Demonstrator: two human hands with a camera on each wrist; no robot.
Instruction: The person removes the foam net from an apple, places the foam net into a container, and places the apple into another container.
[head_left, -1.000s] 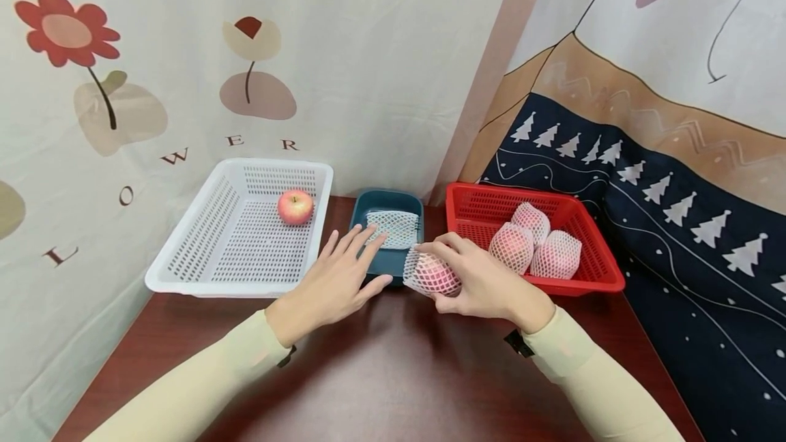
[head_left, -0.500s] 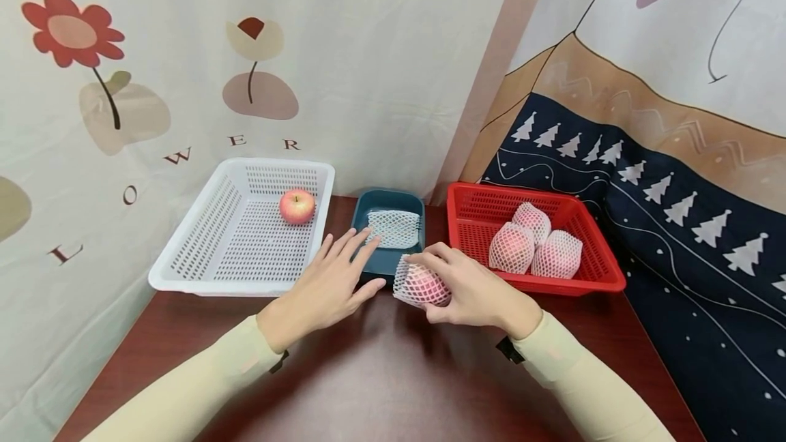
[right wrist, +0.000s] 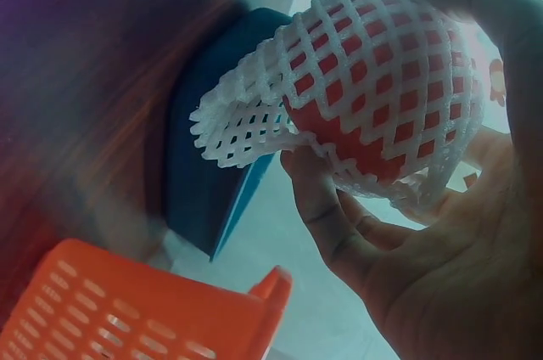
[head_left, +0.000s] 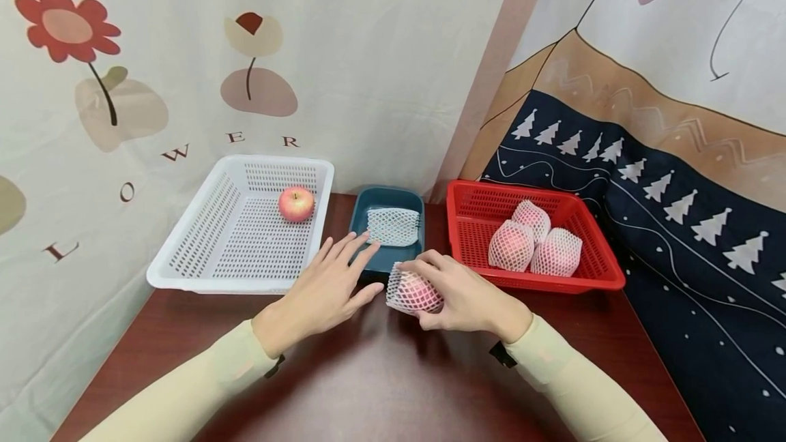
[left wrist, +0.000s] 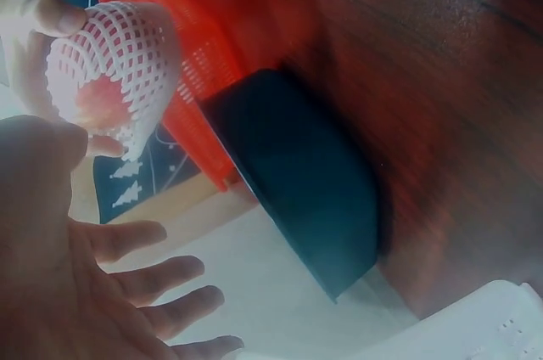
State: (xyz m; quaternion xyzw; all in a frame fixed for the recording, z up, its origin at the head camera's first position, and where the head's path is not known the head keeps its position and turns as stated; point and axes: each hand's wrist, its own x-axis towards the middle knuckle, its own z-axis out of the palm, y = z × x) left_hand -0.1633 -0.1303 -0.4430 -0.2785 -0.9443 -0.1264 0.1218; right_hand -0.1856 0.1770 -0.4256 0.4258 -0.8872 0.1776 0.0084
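My right hand (head_left: 463,295) grips an apple (head_left: 419,292) wrapped in a white foam net (right wrist: 399,63), held over the table in front of the dark teal tray (head_left: 387,261). One end of the net sticks out past the fruit, as the right wrist view shows. My left hand (head_left: 325,285) has its fingers spread and holds nothing; its fingertips overlap the near left side of the tray in the head view, and its thumb points toward the wrapped apple. A flattened foam net (head_left: 394,226) lies inside the tray.
A white basket (head_left: 178,282) on the left holds one bare apple (head_left: 296,204). To the right, a red basket (head_left: 473,230) contains several net-wrapped apples (head_left: 512,245). Patterned curtains (head_left: 381,74) hang behind the brown table (head_left: 381,387).
My right hand has brought the wrapped apple leftward and slightly nearer to me. My left hand has drawn back a little to the left, fingers still spread.
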